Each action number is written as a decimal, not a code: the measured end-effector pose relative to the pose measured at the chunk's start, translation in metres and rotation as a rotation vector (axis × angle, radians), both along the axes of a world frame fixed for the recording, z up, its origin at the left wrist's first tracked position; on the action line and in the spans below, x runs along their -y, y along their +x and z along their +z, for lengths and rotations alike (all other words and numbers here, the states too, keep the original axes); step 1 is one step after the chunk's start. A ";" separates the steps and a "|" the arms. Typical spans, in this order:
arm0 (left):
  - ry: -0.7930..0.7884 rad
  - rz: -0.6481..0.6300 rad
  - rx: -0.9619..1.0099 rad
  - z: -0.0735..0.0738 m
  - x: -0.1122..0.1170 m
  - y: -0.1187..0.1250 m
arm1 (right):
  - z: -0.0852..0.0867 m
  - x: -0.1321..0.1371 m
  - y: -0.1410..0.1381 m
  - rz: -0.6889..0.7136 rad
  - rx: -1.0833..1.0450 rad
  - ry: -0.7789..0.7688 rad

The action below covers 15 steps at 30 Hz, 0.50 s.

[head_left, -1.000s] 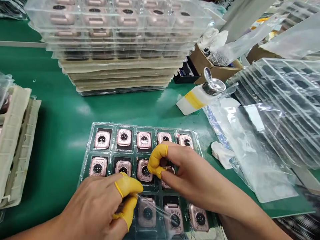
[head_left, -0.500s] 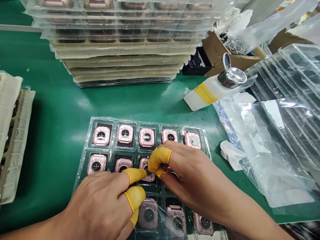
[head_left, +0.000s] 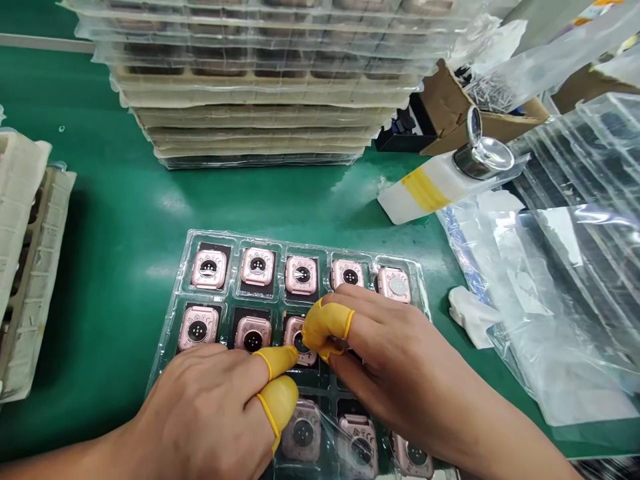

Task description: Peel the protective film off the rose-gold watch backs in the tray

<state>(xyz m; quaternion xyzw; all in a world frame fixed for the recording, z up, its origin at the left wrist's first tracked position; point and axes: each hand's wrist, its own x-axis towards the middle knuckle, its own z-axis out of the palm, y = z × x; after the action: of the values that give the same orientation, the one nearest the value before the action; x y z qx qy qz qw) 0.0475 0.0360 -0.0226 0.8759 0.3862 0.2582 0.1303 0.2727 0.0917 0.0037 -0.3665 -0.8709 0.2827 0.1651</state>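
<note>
A clear plastic tray (head_left: 173, 313) lies on the green table and holds several pink watch cases (head_left: 209, 269) face down in its pockets. My right hand (head_left: 395, 373), with yellow finger cots on thumb and forefinger, pinches at a watch case (head_left: 299, 337) in the middle row. My left hand (head_left: 210, 413), also in yellow cots, is curled over the tray's lower left, its fingertips pressed together beside the same case. Whether the left fingers hold anything is hidden. A thin clear film (head_left: 330, 427) lies over the bottom row.
A tall stack of loaded trays (head_left: 260, 100) stands at the back. A white dispenser bottle (head_left: 440, 183) lies at right, next to clear bags and empty trays (head_left: 565, 267). Beige pulp trays (head_left: 25, 267) sit at left. A white wipe (head_left: 467, 313) lies by the tray.
The view has shifted slightly. My left hand moved up toward the middle case, its fingertips now close to my right hand's pinch. My right hand stayed over the same pocket.
</note>
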 end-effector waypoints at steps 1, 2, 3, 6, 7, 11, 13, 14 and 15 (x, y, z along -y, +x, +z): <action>0.002 0.005 0.004 0.000 0.000 0.001 | 0.000 0.000 0.000 0.001 0.009 0.004; 0.005 0.009 0.006 0.001 0.000 0.001 | 0.000 0.000 -0.001 -0.001 0.016 0.009; 0.011 0.012 0.008 0.001 0.000 0.002 | 0.000 0.000 -0.001 0.001 0.020 0.014; 0.029 0.018 0.006 0.000 0.000 0.004 | 0.001 0.000 -0.001 0.003 0.035 0.032; 0.035 0.022 0.004 -0.001 0.000 0.004 | 0.001 0.000 -0.002 0.004 0.037 0.038; 0.037 0.008 -0.009 0.001 -0.002 0.004 | 0.003 -0.001 -0.004 0.009 0.028 0.065; 0.009 -0.034 -0.037 0.004 -0.003 0.002 | 0.003 0.000 -0.004 0.012 0.027 0.077; -0.008 -0.049 -0.054 0.006 -0.003 0.002 | 0.003 0.000 -0.005 0.013 0.028 0.082; -0.010 -0.048 -0.051 0.009 -0.004 0.002 | 0.002 0.001 -0.005 0.014 0.029 0.090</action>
<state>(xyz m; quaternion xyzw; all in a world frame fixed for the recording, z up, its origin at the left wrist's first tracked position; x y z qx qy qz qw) 0.0493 0.0401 -0.0138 0.8906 0.3696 0.2307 0.1308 0.2680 0.0912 0.0060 -0.3568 -0.8875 0.2391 0.1668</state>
